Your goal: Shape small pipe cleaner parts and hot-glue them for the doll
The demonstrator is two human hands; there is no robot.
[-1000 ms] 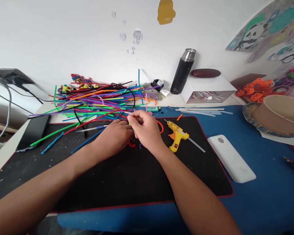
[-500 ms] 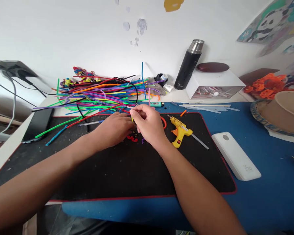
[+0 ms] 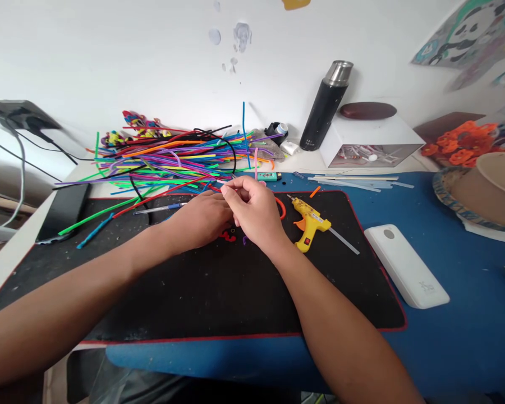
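Note:
My left hand (image 3: 206,219) lies over the black mat with its fingers curled under and touching my right hand. My right hand (image 3: 256,210) is closed in a pinch, thumb against the fingers. Whatever is between the fingertips is hidden behind the hands. Just below them, a small curled red pipe cleaner piece (image 3: 228,237) and a short purple piece (image 3: 244,240) rest on the mat. A bent red-orange pipe cleaner (image 3: 282,207) shows past the right hand. Behind the fingers, a pink pipe cleaner (image 3: 256,163) stands upright.
A heap of coloured pipe cleaners (image 3: 172,157) lies at the back. To the right are a yellow glue gun (image 3: 310,221), white power bank (image 3: 406,266), glue sticks (image 3: 353,182) and black flask (image 3: 326,106). A pen (image 3: 160,208) and phone (image 3: 65,210) lie left.
My hands have drawn closer together, and the small yellow piece seen between them is now hidden. The left hand has shifted slightly right. The view has tilted a little downward.

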